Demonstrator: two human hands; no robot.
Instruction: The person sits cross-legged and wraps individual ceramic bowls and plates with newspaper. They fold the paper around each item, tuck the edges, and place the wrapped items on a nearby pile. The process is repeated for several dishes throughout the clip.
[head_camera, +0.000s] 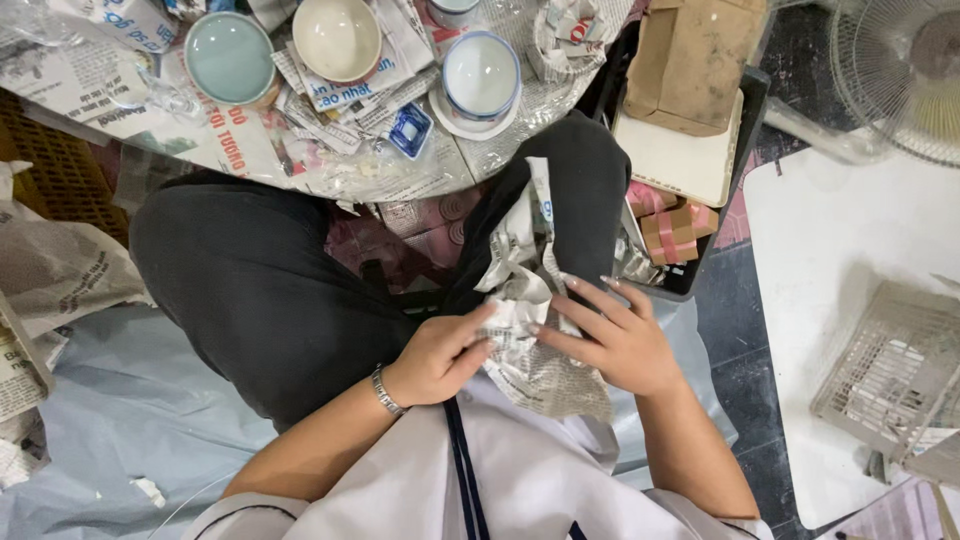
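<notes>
A crumpled newspaper bundle (530, 300) lies on my lap between my knees, wrapped around something I cannot see. My left hand (440, 355), with a metal bracelet at the wrist, grips the bundle's left side with curled fingers. My right hand (615, 335) presses on its right side, fingers spread over the paper. I sit in dark trousers and a white shirt.
Ahead, on sheets of newspaper, stand a pale blue bowl (230, 58), a cream bowl (337, 38) and a white blue-rimmed bowl on a saucer (480, 78). A dark crate (700, 255) with cardboard and small taped boxes is right of my knee. A fan (900, 70) and plastic basket (890, 370) are at right.
</notes>
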